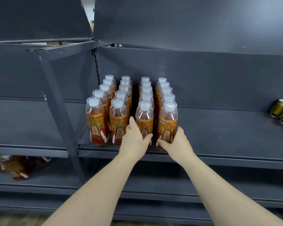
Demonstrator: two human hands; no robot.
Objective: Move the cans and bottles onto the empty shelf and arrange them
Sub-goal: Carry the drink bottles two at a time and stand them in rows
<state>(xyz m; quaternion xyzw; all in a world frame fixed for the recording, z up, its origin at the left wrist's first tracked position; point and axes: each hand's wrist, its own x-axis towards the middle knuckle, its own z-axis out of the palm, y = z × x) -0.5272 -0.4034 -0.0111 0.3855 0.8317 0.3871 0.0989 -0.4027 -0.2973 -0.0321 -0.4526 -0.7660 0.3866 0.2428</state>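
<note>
Stock: bottles (118, 115) upright in four rows, five deep, by the front edge of the shelf (219, 136), towards its left end. Left hand (134, 141) curled round third-row front bottle (144, 117), low on the label. Right hand (176, 144) curled round fourth-row front bottle (167, 123), thumb across the label. Both bottles standing on the shelf. Gold cans (281, 111) at the shelf's right end, well apart.

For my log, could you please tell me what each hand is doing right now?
Left hand: holding the third row's front bottle.
Right hand: holding the rightmost front bottle.
</note>
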